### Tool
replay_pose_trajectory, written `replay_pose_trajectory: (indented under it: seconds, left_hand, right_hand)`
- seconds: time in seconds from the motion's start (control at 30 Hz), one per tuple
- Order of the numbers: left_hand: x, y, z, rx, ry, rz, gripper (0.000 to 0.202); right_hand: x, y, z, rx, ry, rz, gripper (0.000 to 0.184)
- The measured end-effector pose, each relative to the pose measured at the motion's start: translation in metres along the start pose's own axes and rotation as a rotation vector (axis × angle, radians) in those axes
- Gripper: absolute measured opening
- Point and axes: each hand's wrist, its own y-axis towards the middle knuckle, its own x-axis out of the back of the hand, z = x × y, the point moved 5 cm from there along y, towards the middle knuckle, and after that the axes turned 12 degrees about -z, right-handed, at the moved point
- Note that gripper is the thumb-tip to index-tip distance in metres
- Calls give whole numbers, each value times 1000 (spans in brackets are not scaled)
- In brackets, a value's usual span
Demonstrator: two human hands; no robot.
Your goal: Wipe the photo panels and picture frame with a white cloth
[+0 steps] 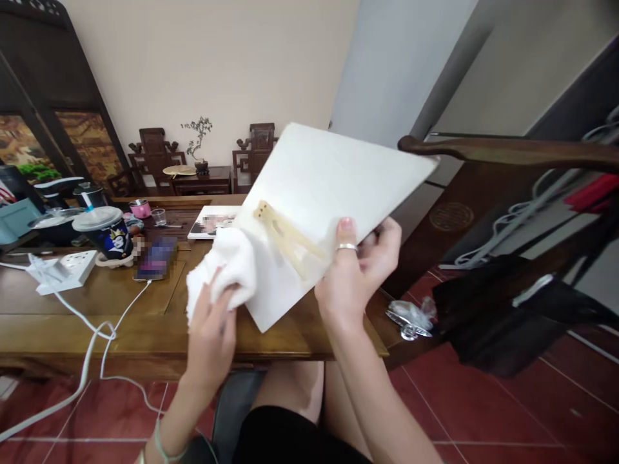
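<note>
My right hand grips the lower right edge of a white square board, held tilted above the wooden table. A yellowish glue-like streak runs across the board's face. My left hand is closed on a bunched white cloth and presses it against the board's lower left edge, beside the streak.
On the table's left are a dark lidded cup with a straw, a phone, a white power strip with trailing cables, a pink pot and a small glass. A dark wooden chair stands at right with dark cloth draped over it.
</note>
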Motion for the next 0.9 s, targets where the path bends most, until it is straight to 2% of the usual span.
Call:
replay_pose_trajectory:
  seconds: [0.13, 0.23, 0.3, 0.4, 0.53, 0.77, 0.9]
  left_hand:
    - [-21, -6, -37, -122, 15, 198, 37]
    - [-23, -4, -42, -184, 64, 213, 47]
    - [-22, -1, -36, -212, 85, 224, 41]
    - [-23, -1, -25, -274, 106, 301, 39]
    - [-25, -4, -7, -356, 144, 394, 36]
    - [-30, -6, 19, -441, 211, 510, 33]
    - [-36, -10, 28, -470, 250, 586, 42]
  right_hand:
    - [11, -19, -6, -141, 62, -142, 31]
    - [15, -27, -8, -242, 74, -166, 32]
    - [18, -31, -13, -323, 88, -176, 34]
    - [22, -34, -23, -431, 123, -172, 39]
    - [25, -37, -38, -595, 191, -109, 50]
    - [43, -36, -54, -739, 227, -34, 76]
    - [54, -39, -68, -830, 166, 2, 74]
